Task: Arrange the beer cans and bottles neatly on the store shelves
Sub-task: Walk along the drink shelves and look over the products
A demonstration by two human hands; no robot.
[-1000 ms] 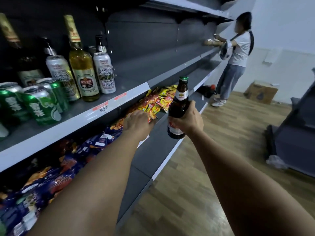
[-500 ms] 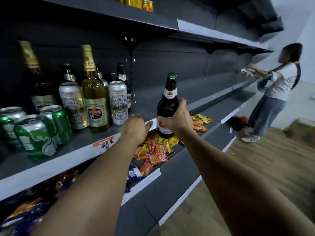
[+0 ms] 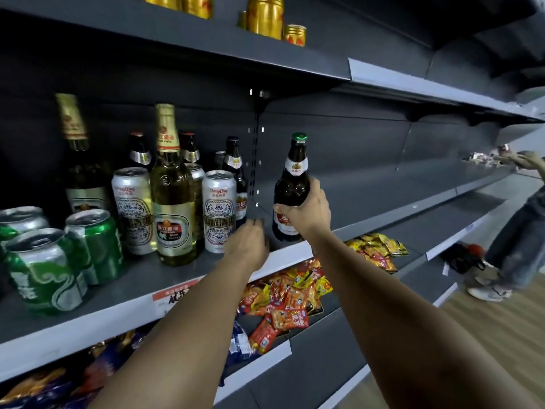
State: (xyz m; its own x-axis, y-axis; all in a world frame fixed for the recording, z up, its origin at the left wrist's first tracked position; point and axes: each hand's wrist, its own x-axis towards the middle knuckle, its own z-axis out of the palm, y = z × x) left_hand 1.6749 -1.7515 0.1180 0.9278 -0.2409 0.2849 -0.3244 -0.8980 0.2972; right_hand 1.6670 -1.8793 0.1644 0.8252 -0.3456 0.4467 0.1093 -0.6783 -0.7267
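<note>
My right hand (image 3: 306, 212) grips a brown beer bottle (image 3: 293, 184) with a green cap and holds it upright at the front of the grey middle shelf (image 3: 368, 199), just right of the drinks standing there. My left hand (image 3: 250, 242) hovers empty over the shelf edge, fingers loosely curled, beside a white patterned can (image 3: 219, 211). Left of that can stand a tall pale bottle (image 3: 172, 202) with gold foil, another white can (image 3: 134, 211), dark bottles behind, and green cans (image 3: 44, 270) at the far left.
Gold cans (image 3: 265, 16) sit on the upper shelf. Red and yellow snack packets (image 3: 295, 299) fill the shelf below, with blue bags (image 3: 38, 388) further left. Another person (image 3: 519, 240) works at the far right end of the shelves, on a wooden floor (image 3: 501, 329).
My right hand has raised the brown bottle from below the shelf edge up onto the middle shelf level. My left hand has risen to the shelf edge. The view has tilted upward.
</note>
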